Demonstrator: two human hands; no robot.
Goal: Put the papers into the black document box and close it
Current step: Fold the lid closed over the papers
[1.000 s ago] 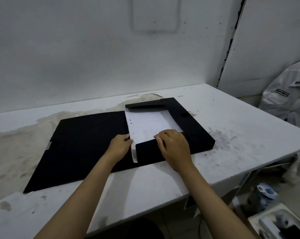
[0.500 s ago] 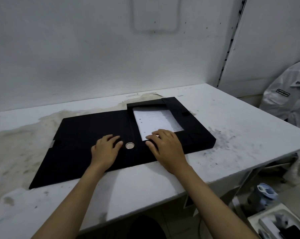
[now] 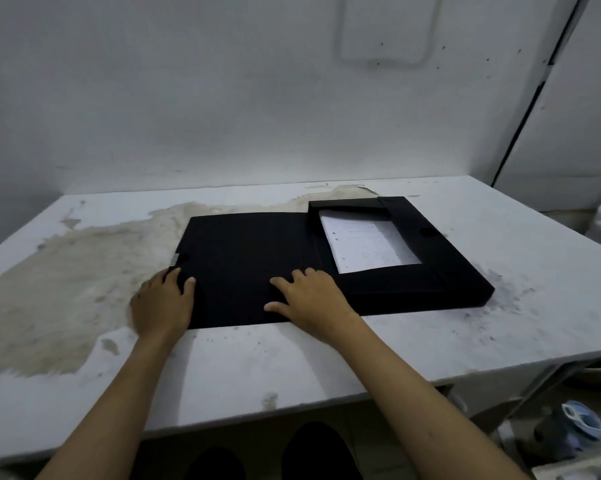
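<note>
A: Nearest the camera, what are the two bare hands doing?

B: The left hand lies at the left near corner of the open black lid flap, fingers curled over its edge and thumb on top, a loose hold rather than a clamp. The right hand rests flat and spread on the same flap, gripping nothing.

A: And beyond them?

B: The flat black document box lies open on the worn white table, its tray to the right, well back from the near edge. The white punched papers sit inside the tray, framed by inner flaps folded over them. Box and flap together run long from left to right, the tray skewed so its far corner points away to the right.

A: Any writing?

B: Faint lines on the top sheet, too small to read.

A: What differs from half a second ago?

B: Both hands have moved left, off the tray's near flap. The round metal ring seen between them no longer shows.

A: Farthest back?

B: A stained white wall.
</note>
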